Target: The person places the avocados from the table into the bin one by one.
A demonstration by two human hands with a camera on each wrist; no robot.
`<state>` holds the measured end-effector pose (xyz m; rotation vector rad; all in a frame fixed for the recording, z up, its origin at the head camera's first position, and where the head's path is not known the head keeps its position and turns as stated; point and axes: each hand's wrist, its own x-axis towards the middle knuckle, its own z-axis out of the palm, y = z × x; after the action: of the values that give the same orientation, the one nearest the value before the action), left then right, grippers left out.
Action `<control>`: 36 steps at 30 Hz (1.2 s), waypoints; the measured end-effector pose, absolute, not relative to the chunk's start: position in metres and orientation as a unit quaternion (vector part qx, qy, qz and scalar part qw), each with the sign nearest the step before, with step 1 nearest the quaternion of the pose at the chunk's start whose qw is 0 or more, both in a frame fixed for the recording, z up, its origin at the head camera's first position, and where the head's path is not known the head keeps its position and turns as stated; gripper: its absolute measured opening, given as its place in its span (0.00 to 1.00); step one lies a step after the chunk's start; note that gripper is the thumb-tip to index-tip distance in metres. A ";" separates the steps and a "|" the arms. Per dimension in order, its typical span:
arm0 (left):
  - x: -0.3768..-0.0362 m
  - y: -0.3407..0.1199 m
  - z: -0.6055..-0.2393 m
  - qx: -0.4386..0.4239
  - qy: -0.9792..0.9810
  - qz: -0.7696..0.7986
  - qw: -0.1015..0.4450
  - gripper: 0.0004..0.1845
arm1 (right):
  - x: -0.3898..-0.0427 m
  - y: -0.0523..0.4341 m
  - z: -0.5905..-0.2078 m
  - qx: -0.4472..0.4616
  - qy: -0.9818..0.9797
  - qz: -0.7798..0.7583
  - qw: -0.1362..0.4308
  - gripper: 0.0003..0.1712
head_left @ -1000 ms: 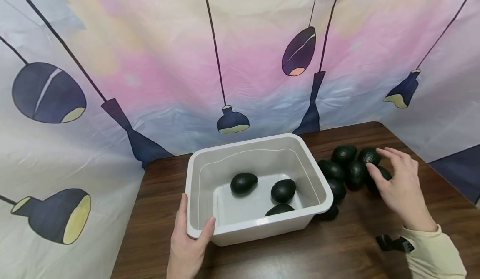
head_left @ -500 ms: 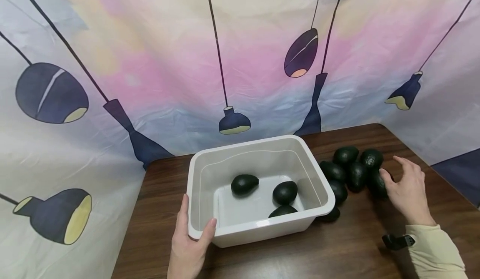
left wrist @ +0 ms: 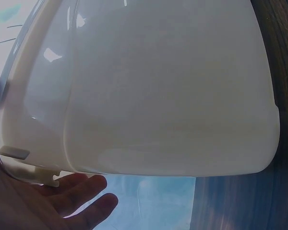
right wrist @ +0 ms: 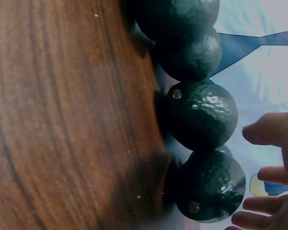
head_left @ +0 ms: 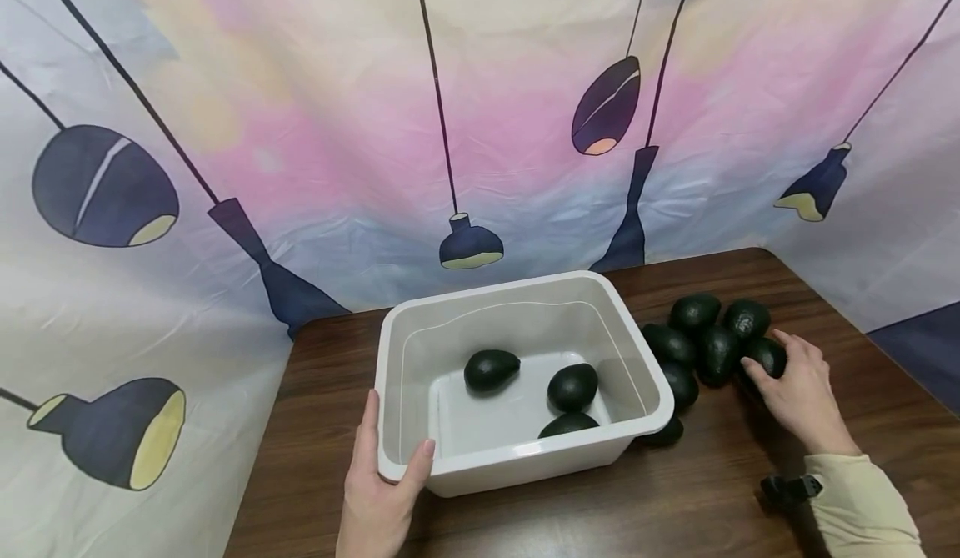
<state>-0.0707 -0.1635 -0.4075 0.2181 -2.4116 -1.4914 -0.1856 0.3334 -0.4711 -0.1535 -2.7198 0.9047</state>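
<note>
- Three avocados lie inside the white tub point(head_left: 637, 374): one at the back left point(head_left: 491, 369), one to the right point(head_left: 572, 386), and one against the near wall point(head_left: 566, 424).
- Seven more lie on the desk point(head_left: 675, 500) in a tight cluster right of the tub; the nearest one point(head_left: 663, 433) is half hidden under the tub's rim.
- The left hand point(head_left: 378, 500) grips the tub's near left corner, thumb hooked over the rim and fingers down the outside wall; the left wrist view shows those fingers point(left wrist: 81, 191) under the tub's base.
- The right hand point(head_left: 798, 391) rests at the right edge of the cluster, fingers curled round the outermost avocado point(head_left: 767, 356), which sits on the desk touching its neighbours.
- In the right wrist view the fingertips point(right wrist: 266, 134) curve round that dark fruit point(right wrist: 211, 191).
- A small black object point(head_left: 783, 488) lies on the desk by the right sleeve point(head_left: 862, 508).
</note>
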 end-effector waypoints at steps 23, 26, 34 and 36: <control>-0.069 -0.163 -0.406 0.055 -0.832 -0.528 0.159 0.47 | -0.183 0.333 -0.479 -0.088 -0.944 0.301 0.102 0.48; -0.068 -0.162 -0.405 0.059 -0.833 -0.528 0.157 0.47 | -0.182 0.333 -0.479 -0.087 -0.944 0.302 0.097 0.49; -0.070 -0.164 -0.408 0.068 -0.839 -0.517 0.156 0.48 | -0.180 0.335 -0.476 -0.091 -0.944 0.303 0.091 0.47; -0.070 -0.164 -0.408 0.070 -0.840 -0.515 0.156 0.48 | -0.178 0.336 -0.474 -0.091 -0.945 0.302 0.091 0.47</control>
<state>-0.0704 -0.1640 -0.4080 0.2015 -2.4055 -1.4740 -0.1785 0.3361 -0.4742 -0.2709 -2.8074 0.8980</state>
